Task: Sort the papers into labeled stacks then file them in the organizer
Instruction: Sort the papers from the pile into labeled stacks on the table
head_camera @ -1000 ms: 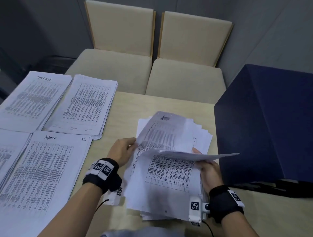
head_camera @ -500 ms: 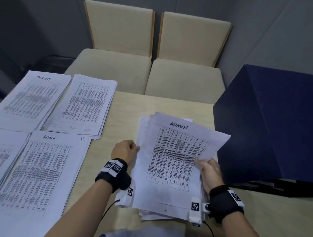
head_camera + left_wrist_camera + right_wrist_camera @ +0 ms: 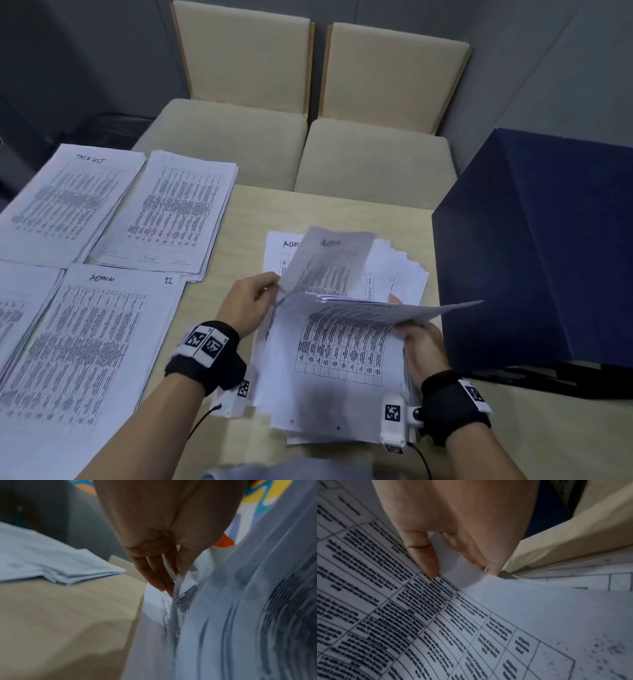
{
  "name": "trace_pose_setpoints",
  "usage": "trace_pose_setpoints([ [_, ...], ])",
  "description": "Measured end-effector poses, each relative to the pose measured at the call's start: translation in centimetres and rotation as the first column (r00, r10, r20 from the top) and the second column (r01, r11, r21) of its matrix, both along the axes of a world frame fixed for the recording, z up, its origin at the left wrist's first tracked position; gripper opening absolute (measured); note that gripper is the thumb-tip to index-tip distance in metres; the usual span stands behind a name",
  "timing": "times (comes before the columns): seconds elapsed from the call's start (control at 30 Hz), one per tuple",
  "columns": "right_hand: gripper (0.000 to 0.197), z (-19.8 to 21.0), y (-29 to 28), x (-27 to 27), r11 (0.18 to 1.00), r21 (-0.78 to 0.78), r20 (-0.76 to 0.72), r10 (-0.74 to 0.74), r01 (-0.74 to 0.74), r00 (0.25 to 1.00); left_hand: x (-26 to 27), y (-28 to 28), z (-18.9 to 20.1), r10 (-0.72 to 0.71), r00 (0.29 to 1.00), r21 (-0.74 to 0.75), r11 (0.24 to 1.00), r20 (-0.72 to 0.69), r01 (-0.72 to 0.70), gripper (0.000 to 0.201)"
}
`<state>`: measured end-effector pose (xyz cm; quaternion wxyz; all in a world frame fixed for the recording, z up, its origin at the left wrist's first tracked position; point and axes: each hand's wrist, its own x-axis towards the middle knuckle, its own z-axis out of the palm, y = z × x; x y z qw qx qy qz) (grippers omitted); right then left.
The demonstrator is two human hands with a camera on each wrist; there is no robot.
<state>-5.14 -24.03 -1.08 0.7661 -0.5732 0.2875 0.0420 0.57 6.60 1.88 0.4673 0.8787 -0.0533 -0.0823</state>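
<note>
A loose pile of printed sheets (image 3: 394, 270) lies fanned on the table near its middle. My right hand (image 3: 406, 330) grips a bundle of sheets (image 3: 342, 356) from that pile at its right edge, its far end bent up; the thumb (image 3: 423, 558) lies on top. My left hand (image 3: 274, 291) pinches the left edge of a single sheet (image 3: 329, 263) and holds it up above the bundle; its fingers (image 3: 159, 577) close on the paper edge (image 3: 178, 582). A sheet headed "ADMIN" (image 3: 289, 245) shows behind it. The dark blue organizer (image 3: 534, 250) stands at the right.
Sorted stacks lie at the left: "TASK LIST" (image 3: 65, 202), an unlabeled one (image 3: 174, 212), "ADMIN 12" (image 3: 92, 342) and part of another (image 3: 13, 308). Two beige chairs (image 3: 308, 154) stand beyond the table's far edge. Bare tabletop (image 3: 308, 209) shows between the stacks and the organizer.
Half a second ago an "ADMIN" sheet lay flat on top of the bundle. Now my left hand has lifted a sheet up, and the bundle's far end curls upward in my right hand.
</note>
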Motion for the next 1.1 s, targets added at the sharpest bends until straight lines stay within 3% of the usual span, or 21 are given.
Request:
trace_pose_setpoints([
  [0.07,0.048,-0.3,0.0,0.0,1.000,0.000,0.006,0.008,-0.008,1.000,-0.4,-0.3,0.6,-0.006,0.985,-0.242,0.970,-0.175,-0.037,0.019],
  [0.17,0.033,-0.3,0.0,-0.1,1.000,-0.006,0.053,0.008,-0.008,0.999,-0.9,-0.8,1.2,0.010,0.938,-0.359,0.922,-0.347,-0.143,0.025],
  [0.23,0.025,0.7,0.4,-0.4,0.997,-0.047,0.084,0.065,-0.061,0.994,-0.6,-0.7,0.2,0.081,0.936,-0.288,0.939,-0.341,-0.187,0.028],
  [0.33,0.029,1.4,0.6,-0.5,0.993,-0.111,0.088,0.056,-0.046,0.995,0.2,-0.4,-1.9,0.242,0.931,-0.014,0.967,-0.272,-0.255,0.028],
  [0.43,0.029,0.9,0.4,-0.3,0.994,-0.101,0.075,-0.022,0.030,0.997,0.6,-0.5,-2.8,0.423,0.863,0.182,0.905,-0.277,-0.385,0.033],
  [0.5,0.030,0.5,0.1,-0.2,0.994,-0.090,0.058,-0.051,0.056,0.997,0.7,-0.6,-2.4,0.441,0.872,0.231,0.890,-0.213,-0.394,0.018],
  [0.57,0.027,0.7,0.0,-0.3,0.994,-0.104,0.049,-0.017,0.022,0.999,0.7,-0.5,-2.1,0.375,0.921,0.256,0.905,-0.105,-0.340,0.021],
  [0.63,0.030,0.9,0.0,-0.4,0.995,-0.099,0.047,-0.009,0.014,0.999,0.7,-0.3,-1.9,0.256,0.966,0.156,0.957,-0.044,-0.246,0.025],
  [0.7,0.035,0.8,-0.2,-0.3,0.996,-0.079,0.052,-0.030,0.034,0.998,0.5,-0.4,-1.0,0.149,0.986,-0.090,0.984,-0.072,-0.155,0.021],
  [0.8,0.032,0.5,-0.2,0.0,1.000,0.018,0.080,-0.019,0.017,0.997,0.0,-0.1,-0.2,0.047,0.970,-0.416,0.898,-0.237,-0.145,0.015],
  [0.87,0.018,0.5,0.1,-0.1,0.998,0.046,0.092,-0.044,0.039,0.995,-0.2,-0.1,0.1,-0.007,0.941,-0.474,0.865,-0.337,-0.163,0.009],
  [0.9,0.010,0.6,0.1,-0.2,0.998,0.046,0.115,-0.050,0.045,0.992,-0.2,-0.2,0.2,-0.016,0.929,-0.465,0.869,-0.369,-0.170,0.011],
  [0.97,0.031,0.4,0.1,-0.5,1.000,0.013,0.153,-0.002,0.000,0.988,-0.2,-0.5,-0.2,0.042,0.928,-0.341,0.923,-0.370,-0.178,0.015],
  [1.03,0.027,0.6,0.2,-0.7,0.999,-0.037,0.132,0.039,-0.035,0.990,0.2,-0.8,-1.1,0.197,0.936,-0.082,0.970,-0.293,-0.230,0.019],
  [1.1,0.017,0.5,0.4,-0.6,0.998,-0.059,0.085,-0.010,0.015,0.996,0.5,-1.3,-1.9,0.261,0.925,0.119,0.964,-0.276,-0.237,0.007],
])
